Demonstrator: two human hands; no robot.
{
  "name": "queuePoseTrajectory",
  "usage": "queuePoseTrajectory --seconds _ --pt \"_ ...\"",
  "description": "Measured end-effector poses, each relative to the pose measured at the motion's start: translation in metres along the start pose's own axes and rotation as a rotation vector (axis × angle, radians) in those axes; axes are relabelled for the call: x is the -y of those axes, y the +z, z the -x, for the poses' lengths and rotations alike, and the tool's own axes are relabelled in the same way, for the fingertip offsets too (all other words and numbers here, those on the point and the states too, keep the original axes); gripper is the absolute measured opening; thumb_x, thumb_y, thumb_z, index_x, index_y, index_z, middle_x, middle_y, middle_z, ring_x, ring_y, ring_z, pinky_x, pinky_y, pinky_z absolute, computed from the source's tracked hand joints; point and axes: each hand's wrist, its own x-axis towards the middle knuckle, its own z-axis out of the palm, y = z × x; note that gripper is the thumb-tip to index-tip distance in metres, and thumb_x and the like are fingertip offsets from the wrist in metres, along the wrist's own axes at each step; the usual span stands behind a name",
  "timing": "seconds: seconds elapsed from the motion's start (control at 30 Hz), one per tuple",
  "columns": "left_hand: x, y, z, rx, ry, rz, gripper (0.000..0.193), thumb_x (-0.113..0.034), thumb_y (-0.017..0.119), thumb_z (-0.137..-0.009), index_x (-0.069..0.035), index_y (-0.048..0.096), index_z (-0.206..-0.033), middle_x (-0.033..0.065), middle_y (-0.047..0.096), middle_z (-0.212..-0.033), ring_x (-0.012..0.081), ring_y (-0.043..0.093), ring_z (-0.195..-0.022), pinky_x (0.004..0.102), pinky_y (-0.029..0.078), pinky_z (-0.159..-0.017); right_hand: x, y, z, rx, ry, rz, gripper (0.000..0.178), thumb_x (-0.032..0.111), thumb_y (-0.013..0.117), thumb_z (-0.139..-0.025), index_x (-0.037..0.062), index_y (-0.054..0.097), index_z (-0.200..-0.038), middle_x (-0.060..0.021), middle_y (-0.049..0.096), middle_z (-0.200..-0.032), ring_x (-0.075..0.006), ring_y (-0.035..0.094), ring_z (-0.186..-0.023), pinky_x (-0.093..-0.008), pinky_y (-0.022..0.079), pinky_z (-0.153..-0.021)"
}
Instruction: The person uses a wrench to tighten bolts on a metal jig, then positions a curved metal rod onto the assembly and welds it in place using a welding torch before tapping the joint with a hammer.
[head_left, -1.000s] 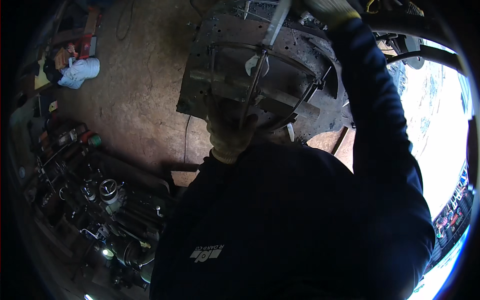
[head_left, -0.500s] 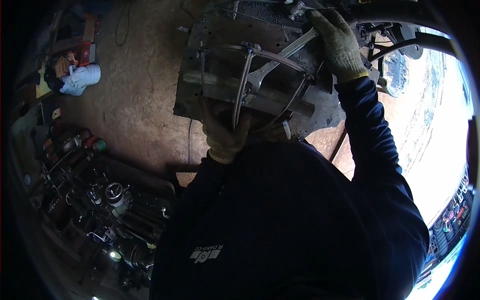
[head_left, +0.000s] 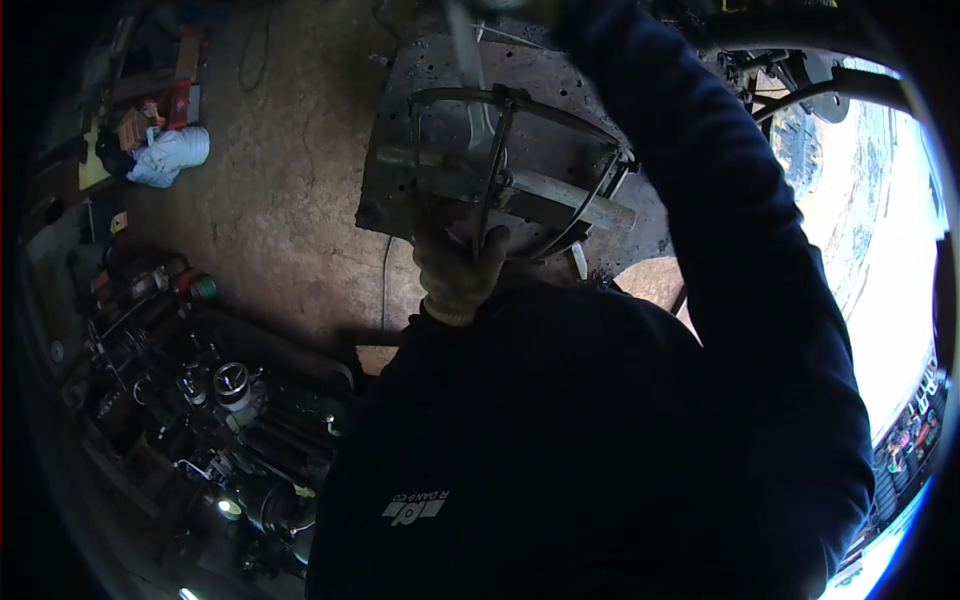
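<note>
My left hand [head_left: 458, 275], in a dusty work glove, is closed around a bar of a curved metal frame [head_left: 560, 118] made of bent rods. A large steel wrench [head_left: 467, 55] runs from the top edge down to the middle of this frame, where its lower end sits behind a rod. Gripping the wrench's far end, my right hand [head_left: 515, 8] is gloved, blurred and partly cut off by the top edge. Under the frame lies a round metal bar [head_left: 605, 212] on a steel plate [head_left: 540, 72] with holes.
At the lower left stands a dark machine with a handwheel [head_left: 232, 385]. White cloth [head_left: 175, 157] and a red box [head_left: 178, 103] are at the far left. Thick black hoses [head_left: 870, 85] curve along the upper right. Concrete floor [head_left: 300, 180] spreads left of the plate.
My right hand has swung the wrench's far end from the upper right to the left, up to the top edge. My left hand stays on the frame.
</note>
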Motion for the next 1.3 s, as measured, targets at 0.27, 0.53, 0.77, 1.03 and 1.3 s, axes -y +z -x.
queuePoseTrajectory --seconds 0.27,0.53,0.77,1.03,1.3 --pt "0.004 0.005 0.007 -0.025 -0.044 -0.221 0.122 -0.042 0.091 -0.07 0.005 0.02 -0.158 0.0232 0.064 -0.12 0.04 0.067 -0.107 0.0486 0.054 -0.091 -0.054 -0.077 0.131 -0.777 0.059 -0.405 0.026 0.029 0.06 -0.104 0.0043 0.064 -0.112 -0.0023 0.06 -0.076 -0.0127 0.058 -0.058 -0.0261 0.046 -0.049" --pt "-0.001 0.002 -0.001 -0.008 0.071 -0.11 0.116 -0.032 0.087 -0.074 0.008 0.017 -0.158 0.0157 0.068 -0.104 0.0311 0.068 -0.094 0.0434 0.054 -0.085 -0.107 -0.048 0.18 -0.649 0.107 0.006 0.03 0.019 0.062 -0.102 0.0089 0.065 -0.131 -0.0053 0.065 -0.111 -0.0143 0.066 -0.089 -0.0286 0.054 -0.076" --pt "0.002 0.004 -0.001 -0.013 0.086 -0.083 0.115 -0.032 0.087 -0.075 0.006 0.017 -0.159 0.0146 0.069 -0.104 0.0306 0.069 -0.093 0.0432 0.055 -0.083 -0.107 -0.031 0.178 -0.6 0.186 -0.317 0.042 0.006 0.07 -0.088 0.008 0.065 -0.13 -0.0134 0.064 -0.122 -0.0288 0.067 -0.107 -0.0342 0.056 -0.09" --pt "-0.007 0.004 0.0 -0.029 0.103 -0.166 0.119 -0.033 0.089 -0.074 0.004 0.016 -0.16 0.0208 0.065 -0.125 0.0347 0.068 -0.107 0.0435 0.055 -0.09 -0.111 -0.057 0.126 -0.414 -0.221 0.513 0.035 0.028 0.061 -0.102 0.0019 0.063 -0.126 -0.0062 0.062 -0.086 -0.016 0.061 -0.067 -0.0305 0.049 -0.058" --pt "0.002 0.008 -0.008 -0.026 0.19 -0.15 0.121 -0.044 0.088 -0.075 0.007 0.016 -0.158 0.0268 0.059 -0.136 0.0394 0.062 -0.121 0.0461 0.051 -0.101 -0.073 -0.008 -0.007 -0.089 -0.154 -0.021 0.042 0.03 0.059 -0.103 0.0003 0.06 -0.132 -0.0113 0.067 -0.096 -0.0209 0.065 -0.081 -0.0389 0.053 -0.074"
